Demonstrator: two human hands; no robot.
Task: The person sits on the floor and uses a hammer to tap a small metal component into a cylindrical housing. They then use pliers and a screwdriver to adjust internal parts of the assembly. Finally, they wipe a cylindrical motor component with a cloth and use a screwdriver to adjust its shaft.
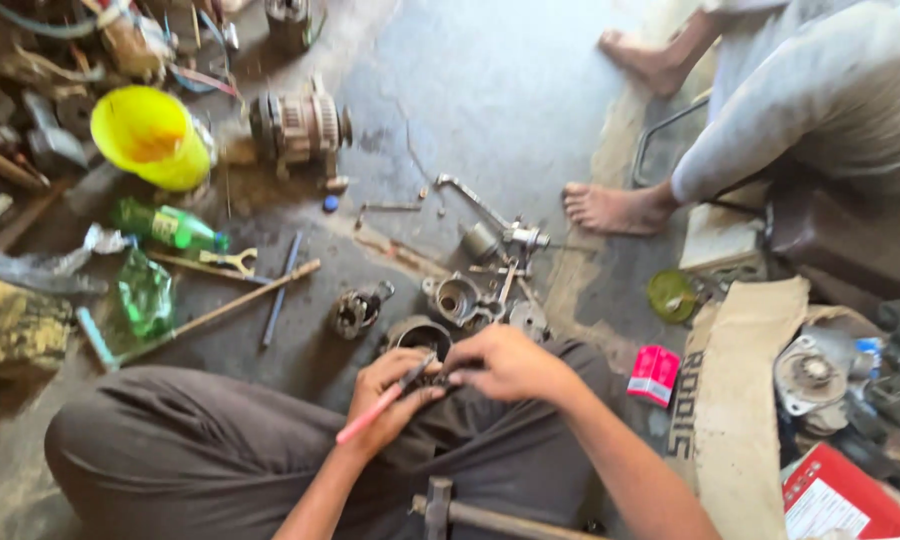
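Observation:
My left hand [388, 398] grips a pink-handled screwdriver [370, 413], its tip pointing up and right toward a small dark metal part [446, 379]. My right hand [505, 365] pinches that part from the right, just above my lap. Both hands sit over my dark trousers [200, 450]. Directly beyond them on the concrete floor lie a round metal housing [418, 333], a cup-shaped metal piece [458, 298] and a small toothed rotor part [355, 313].
A hammer [470, 515] lies across my lap. Another person's bare feet [615, 207] rest on the floor ahead right. A yellow bowl [148, 135], green bottle [170, 228], alternator [298, 125], wooden stick [225, 308], pink box [654, 373] and cardboard [740, 400] surround me.

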